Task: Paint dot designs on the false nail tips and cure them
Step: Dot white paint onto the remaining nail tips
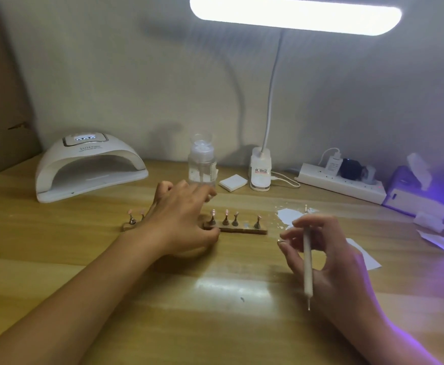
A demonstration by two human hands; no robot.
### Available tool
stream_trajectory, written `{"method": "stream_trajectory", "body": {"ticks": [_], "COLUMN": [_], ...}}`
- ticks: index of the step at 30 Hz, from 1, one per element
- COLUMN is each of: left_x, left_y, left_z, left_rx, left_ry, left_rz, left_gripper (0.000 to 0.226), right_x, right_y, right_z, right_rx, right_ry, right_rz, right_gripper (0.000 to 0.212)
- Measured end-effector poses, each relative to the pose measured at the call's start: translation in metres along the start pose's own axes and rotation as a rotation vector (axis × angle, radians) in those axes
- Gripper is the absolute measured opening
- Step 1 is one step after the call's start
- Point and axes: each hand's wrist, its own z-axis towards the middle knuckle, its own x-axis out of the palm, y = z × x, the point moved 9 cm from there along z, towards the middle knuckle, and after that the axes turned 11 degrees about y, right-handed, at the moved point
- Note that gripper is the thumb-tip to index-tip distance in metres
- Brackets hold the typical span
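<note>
At 10 o'clock on the wooden table [57,259] stands the white curing lamp [89,167], its opening toward the person and its small display lit. Near the centre lies the wooden holder strip [238,229] with small stands carrying the false nail tips [226,213]; two more stands show at its left end. The left hand [181,219] lies over the middle of the strip, fingers spread loosely; I cannot tell if it grips something. At 12 o'clock behind it stands a clear pump bottle [202,164], then a white pad [232,182] and the clip base of the desk lamp [261,169]. At 3 o'clock the right hand [329,256] pinches a dotting pen [307,264], held nearly upright, beside a white paint patch [290,216].
</note>
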Motion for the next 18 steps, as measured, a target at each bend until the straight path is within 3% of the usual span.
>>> {"method": "stream_trajectory", "body": {"ticks": [3,7,12,18], "left_x": [-0.028,-0.001,0.025,0.034], "left_y": [-0.024,-0.075,-0.094,-0.093], "left_z": [-0.003,-0.006,-0.009,-0.011], "left_rx": [0.074,0.212,0.226,0.229], "left_ry": [-0.123,0.107,0.123,0.081], "left_rz": [-0.079,-0.493,-0.8,-0.83], "left_gripper": [0.043,0.025,0.026,0.027], "right_x": [0.003,0.0,0.004,0.003], "right_y": [-0.007,-0.013,-0.012,-0.016], "right_z": [0.002,0.004,0.004,0.003], "right_rx": [0.021,0.036,0.018,0.09], "right_ry": [0.01,-0.025,0.016,0.004], "right_rz": [0.066,0.182,0.171,0.201], "right_gripper": [0.042,0.038,0.044,0.031]}}
